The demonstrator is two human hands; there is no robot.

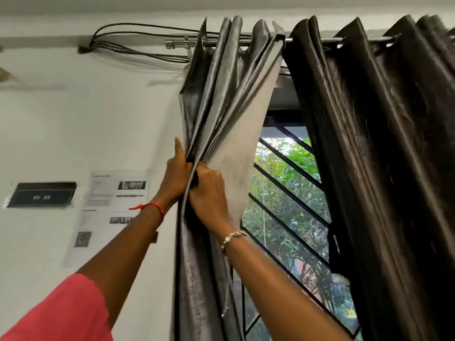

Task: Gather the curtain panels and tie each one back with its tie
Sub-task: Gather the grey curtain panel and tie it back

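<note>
A grey satin left curtain panel (216, 94) hangs bunched at the left end of the metal rod (307, 41), its pale lining turned outward. My left hand (176, 173) grips the gathered folds from the wall side, index finger pointing up. My right hand (208, 193) clutches the same folds from the window side, touching the left hand. The right curtain panel (381, 156) hangs dark and loosely pleated over the right half of the window. A thin cord hangs down below my right wrist by the left panel; whether it is the tie I cannot tell.
The window (288, 193) with black diagonal bars shows green foliage between the panels. Black cables (138, 43) run along the wall toward the rod's bracket. Printed sheets (110, 200) and a black label (41, 194) are taped to the white wall at left.
</note>
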